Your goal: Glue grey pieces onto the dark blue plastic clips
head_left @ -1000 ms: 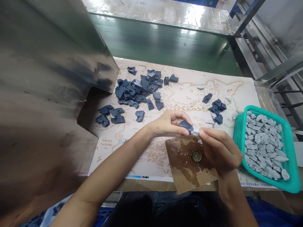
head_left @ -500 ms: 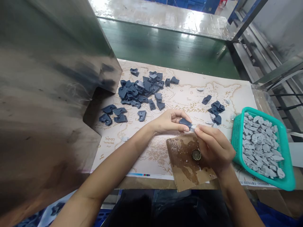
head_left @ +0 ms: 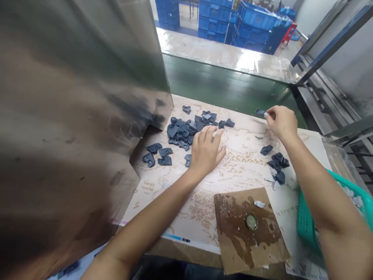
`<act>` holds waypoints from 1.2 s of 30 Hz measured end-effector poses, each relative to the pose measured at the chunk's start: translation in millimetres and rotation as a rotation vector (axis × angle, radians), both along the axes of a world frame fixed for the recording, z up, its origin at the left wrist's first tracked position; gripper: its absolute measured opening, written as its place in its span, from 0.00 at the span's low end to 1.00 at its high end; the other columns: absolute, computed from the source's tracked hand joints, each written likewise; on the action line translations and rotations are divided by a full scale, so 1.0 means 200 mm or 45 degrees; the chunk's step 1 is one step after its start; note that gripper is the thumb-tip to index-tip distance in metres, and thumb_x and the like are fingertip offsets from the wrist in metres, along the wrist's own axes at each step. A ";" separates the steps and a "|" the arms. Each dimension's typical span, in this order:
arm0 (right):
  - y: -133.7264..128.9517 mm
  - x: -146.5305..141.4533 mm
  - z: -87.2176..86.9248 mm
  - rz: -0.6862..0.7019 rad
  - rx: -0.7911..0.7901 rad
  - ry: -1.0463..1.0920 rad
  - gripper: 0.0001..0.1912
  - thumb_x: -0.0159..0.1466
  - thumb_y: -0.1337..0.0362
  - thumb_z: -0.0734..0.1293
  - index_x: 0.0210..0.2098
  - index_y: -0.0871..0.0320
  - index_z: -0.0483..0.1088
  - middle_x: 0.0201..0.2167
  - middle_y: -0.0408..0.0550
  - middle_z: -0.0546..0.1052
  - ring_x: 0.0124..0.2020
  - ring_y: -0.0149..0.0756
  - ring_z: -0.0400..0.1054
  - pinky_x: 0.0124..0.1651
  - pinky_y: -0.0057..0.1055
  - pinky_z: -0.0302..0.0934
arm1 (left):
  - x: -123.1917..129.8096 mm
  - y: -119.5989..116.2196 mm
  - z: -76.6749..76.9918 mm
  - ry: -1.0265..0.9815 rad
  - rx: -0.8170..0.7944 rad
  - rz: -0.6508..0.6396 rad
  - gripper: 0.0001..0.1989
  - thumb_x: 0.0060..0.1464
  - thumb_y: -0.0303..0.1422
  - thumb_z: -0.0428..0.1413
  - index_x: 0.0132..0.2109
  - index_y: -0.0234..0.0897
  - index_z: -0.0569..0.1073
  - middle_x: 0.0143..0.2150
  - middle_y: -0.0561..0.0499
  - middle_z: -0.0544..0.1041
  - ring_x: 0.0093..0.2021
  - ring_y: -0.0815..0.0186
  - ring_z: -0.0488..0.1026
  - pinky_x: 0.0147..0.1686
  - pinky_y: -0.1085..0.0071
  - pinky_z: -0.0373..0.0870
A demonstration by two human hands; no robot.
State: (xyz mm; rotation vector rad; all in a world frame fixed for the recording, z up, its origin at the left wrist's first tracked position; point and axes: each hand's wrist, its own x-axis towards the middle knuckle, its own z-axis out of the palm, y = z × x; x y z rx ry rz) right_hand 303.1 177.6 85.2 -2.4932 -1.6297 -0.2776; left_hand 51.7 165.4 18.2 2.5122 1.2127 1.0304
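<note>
My right hand (head_left: 281, 120) pinches a dark blue-grey plastic piece (head_left: 260, 111) by its light grey end, over the near edge of the green conveyor belt (head_left: 215, 83). Fingers spread, my left hand (head_left: 206, 149) reaches over the right side of a heap of similar dark pieces (head_left: 177, 130); whether its fingertips touch any is hidden. A smaller group of dark pieces (head_left: 278, 161) lies below my right hand, with grey bits beside it. On a wet-stained cardboard sheet (head_left: 233, 241) sit a bottle cap (head_left: 251, 222) and one light grey piece (head_left: 259, 203).
A green basket (head_left: 303, 217) of grey pieces stands at the right, partly behind my right forearm. A large metal panel (head_left: 72, 116) walls off the left side. Printed map paper (head_left: 204, 217) covers the table. Blue crates (head_left: 215, 19) are stacked beyond the belt.
My hands have parted. The right carried the dark piece up and away to the belt's edge; the left let go of it and moved to the heap. The view has tilted upward.
</note>
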 end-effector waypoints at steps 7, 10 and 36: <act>0.11 0.18 0.02 -0.239 -0.090 0.076 0.17 0.63 0.69 0.65 0.51 0.69 0.72 0.45 0.64 0.75 0.45 0.48 0.70 0.42 0.36 0.60 | 0.00 -0.03 0.03 0.497 -0.086 0.170 0.20 0.61 0.31 0.47 0.58 0.29 0.69 0.55 0.34 0.71 0.59 0.48 0.64 0.50 0.53 0.65; -0.13 0.22 0.12 -0.186 -0.094 0.028 0.18 0.65 0.63 0.64 0.51 0.68 0.72 0.47 0.63 0.74 0.45 0.47 0.69 0.36 0.34 0.56 | 0.00 -0.03 0.01 0.498 -0.021 0.109 0.18 0.60 0.23 0.45 0.54 0.30 0.72 0.50 0.36 0.74 0.50 0.51 0.70 0.43 0.57 0.68; -1.23 0.23 -0.03 0.141 0.055 0.338 0.11 0.53 0.54 0.65 0.25 0.55 0.68 0.20 0.45 0.72 0.23 0.40 0.67 0.24 0.32 0.57 | -0.01 -0.10 -0.09 -0.292 0.120 -0.329 0.13 0.59 0.33 0.52 0.50 0.38 0.73 0.46 0.45 0.75 0.43 0.63 0.74 0.38 0.71 0.74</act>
